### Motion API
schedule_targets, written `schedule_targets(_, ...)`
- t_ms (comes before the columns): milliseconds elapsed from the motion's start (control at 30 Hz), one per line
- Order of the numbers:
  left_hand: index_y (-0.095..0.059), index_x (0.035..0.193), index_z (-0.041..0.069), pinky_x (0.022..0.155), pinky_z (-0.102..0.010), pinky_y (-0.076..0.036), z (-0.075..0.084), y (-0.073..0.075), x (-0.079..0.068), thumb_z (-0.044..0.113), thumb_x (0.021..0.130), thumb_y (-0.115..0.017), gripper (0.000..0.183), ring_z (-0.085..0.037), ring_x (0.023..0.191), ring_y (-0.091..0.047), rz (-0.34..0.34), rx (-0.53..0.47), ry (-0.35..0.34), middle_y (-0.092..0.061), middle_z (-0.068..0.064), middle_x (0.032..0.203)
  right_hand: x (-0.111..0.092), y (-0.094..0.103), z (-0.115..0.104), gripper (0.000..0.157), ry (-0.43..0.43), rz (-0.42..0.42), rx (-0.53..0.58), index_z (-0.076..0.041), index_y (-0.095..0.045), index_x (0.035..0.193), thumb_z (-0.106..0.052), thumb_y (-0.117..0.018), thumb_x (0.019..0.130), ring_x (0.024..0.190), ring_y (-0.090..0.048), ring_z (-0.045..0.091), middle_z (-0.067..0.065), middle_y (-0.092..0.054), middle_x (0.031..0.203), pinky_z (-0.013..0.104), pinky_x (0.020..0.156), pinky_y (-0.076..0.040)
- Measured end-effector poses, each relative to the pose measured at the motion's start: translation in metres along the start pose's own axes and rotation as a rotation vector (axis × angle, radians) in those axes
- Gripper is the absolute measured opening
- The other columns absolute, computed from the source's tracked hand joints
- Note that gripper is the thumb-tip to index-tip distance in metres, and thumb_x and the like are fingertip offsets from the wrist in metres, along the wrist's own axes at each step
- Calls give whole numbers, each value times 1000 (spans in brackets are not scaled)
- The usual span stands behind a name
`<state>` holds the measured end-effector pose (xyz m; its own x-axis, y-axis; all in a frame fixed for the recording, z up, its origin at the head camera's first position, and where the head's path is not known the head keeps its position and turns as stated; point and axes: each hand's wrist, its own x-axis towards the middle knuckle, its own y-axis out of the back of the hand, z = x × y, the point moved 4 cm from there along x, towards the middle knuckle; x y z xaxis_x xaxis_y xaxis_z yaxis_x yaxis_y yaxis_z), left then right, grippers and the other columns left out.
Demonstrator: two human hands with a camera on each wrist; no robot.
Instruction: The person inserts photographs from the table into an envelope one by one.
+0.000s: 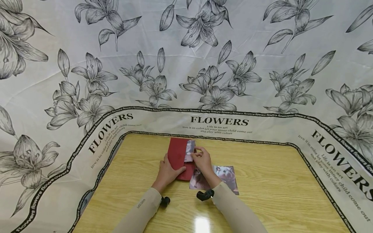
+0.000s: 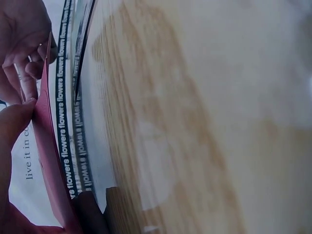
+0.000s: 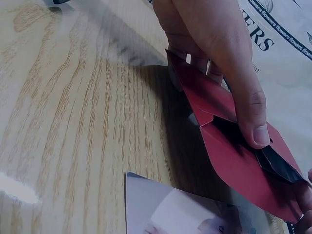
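My left hand (image 1: 169,170) grips the envelope (image 1: 176,153); beside it, my right hand (image 1: 204,161) pinches a photo (image 1: 190,148), seemingly part-inserted: straight alignment needed next.

Wood-grain table (image 1: 276,181), white cloth (image 1: 154,40) with grey lilies (image 1: 201,26), black lettered borders (image 1: 186,110), 3 FLOWERS headings (image 1: 220,121)

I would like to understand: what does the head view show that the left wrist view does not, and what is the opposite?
Only the head view: the printed faces of the photo lying on the table and of the card sticking out of the red envelope; also both beige sleeves.

Only the left wrist view: mirrored "flowers" lettering, and the red envelope seen nearly edge-on.

Both: the left hand gripping the red envelope, the right hand close by, the wood-grain table, and the "flowers" border.
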<state>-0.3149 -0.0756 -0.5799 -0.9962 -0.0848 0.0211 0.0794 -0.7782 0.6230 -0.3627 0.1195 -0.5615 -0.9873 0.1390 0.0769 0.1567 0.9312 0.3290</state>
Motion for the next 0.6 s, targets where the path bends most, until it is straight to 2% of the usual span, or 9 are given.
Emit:
schedule_targets(333,-19,166,-8,102,-59,-52,1,1,-1,51,85,-90,122,-45,117,-59,2,-12,-3,-46,-36,138,2,-3,0,40,21,-24,-11,-4,-71,137,-11,-79,98,76,-64,14,13,-77,93,26,66,-48)
schedule_targets(600,-19,166,-7,101,-59,-52,1,1,0,51,85,-89,122,-45,117,-59,2,-17,-3,-46,-36,139,3,-7,4,40,-15,-16,-57,-7,-72,136,-13,-79,97,86,-68,19,7,-76,91,30,73,-52)
